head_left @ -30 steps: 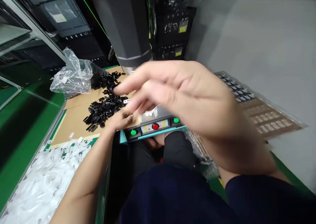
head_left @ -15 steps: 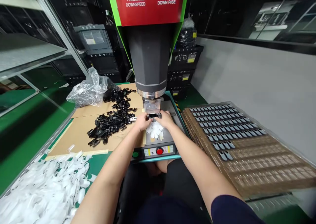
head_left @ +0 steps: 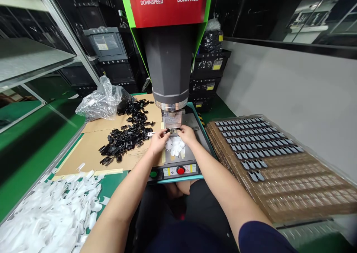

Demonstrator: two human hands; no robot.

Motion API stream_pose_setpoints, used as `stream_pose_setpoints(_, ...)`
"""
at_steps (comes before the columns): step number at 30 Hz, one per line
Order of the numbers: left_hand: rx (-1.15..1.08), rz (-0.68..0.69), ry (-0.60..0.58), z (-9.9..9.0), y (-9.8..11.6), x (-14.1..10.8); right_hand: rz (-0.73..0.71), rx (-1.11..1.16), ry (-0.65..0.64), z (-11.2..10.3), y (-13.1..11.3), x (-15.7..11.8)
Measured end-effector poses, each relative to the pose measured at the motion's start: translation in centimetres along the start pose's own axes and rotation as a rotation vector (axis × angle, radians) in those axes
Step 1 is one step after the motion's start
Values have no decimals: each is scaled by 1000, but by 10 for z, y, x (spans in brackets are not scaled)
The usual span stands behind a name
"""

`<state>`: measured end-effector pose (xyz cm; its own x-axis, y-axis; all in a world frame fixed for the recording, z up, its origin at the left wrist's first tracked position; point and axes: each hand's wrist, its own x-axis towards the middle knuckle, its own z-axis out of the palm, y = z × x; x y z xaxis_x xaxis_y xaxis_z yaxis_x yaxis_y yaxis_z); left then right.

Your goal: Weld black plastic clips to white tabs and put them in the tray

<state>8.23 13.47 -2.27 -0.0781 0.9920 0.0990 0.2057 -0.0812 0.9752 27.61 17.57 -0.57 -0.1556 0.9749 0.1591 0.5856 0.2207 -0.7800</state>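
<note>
My left hand is at the left side of a small metal fixture under the press head. Its fingertips pinch a small black plastic part. At the fixture's right side is my right hand, thumb and fingers drawn together at a dark piece by the fixture; fingers hide most of it. A clear plate hangs just above the fixture. Several white plastic pieces lie on the machine bed in front of my hands.
A heap of black plastic parts lies on cardboard to the left, by a clear plastic bag. Loose white pieces cover the near left table. On the right, stacked trays hold rows of grey parts. A red button fronts the machine.
My hands have drawn slightly apart at the fixture. The dark piece seen between them before no longer spans the middle, and bare metal shows there.
</note>
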Motion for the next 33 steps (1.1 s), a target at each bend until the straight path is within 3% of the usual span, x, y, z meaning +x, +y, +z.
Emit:
stream_pose_setpoints(6, -428, -146, 62, 14, -11, -117, 17, 609, 63, 18, 12, -107)
stream_pose_setpoints(8, -521, -154, 79, 20, -7, -148, -8, 694, 37, 22, 9, -145)
stream_pose_setpoints(11, -594, -169, 64, 27, -1, -173, -11, 705, 11, 23, 0, -183)
stream_pose_setpoints(16, -632, -171, 6, 33, -2, -184, -8, 651, 29, 24, -3, -204)
stream_pose_setpoints(33, -677, -208, -29, 34, 5, -192, 2, 699, 58, 26, -5, -214)
